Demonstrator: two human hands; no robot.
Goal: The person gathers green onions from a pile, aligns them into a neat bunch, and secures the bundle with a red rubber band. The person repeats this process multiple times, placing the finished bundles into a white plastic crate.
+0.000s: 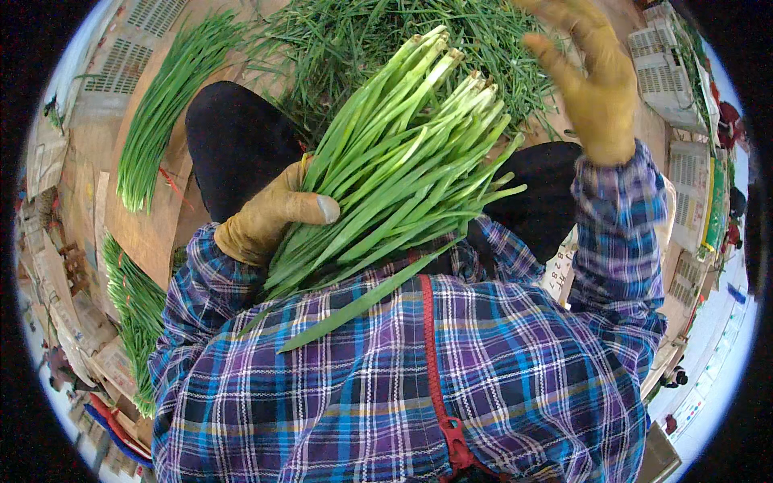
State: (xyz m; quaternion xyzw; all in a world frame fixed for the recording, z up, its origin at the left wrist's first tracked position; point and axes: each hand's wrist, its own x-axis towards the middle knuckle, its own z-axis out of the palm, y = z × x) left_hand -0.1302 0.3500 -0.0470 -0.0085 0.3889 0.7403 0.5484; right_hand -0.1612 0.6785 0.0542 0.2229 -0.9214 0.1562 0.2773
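Observation:
A thick bunch of green garlic chives (386,163) slants across my lap, its pale cut ends pointing up and to the right. My left hand (278,211), in a tan glove with a grey thumb tip, grips the bunch near its leafy lower half. One broad leaf (368,308) hangs loose over my plaid jacket. My right hand (592,78), gloved the same way and blurred, is raised to the right of the bunch with fingers apart and nothing in them. Beyond the bunch lies a heap of loose chive leaves (374,54).
A neat chive bundle (175,102) rests on a brown board (151,235) at the left, with a red tie (172,184) nearby. More tied chives (136,314) lie lower left. Plastic crates (118,63) stand at the upper left; others (664,66) line the right side.

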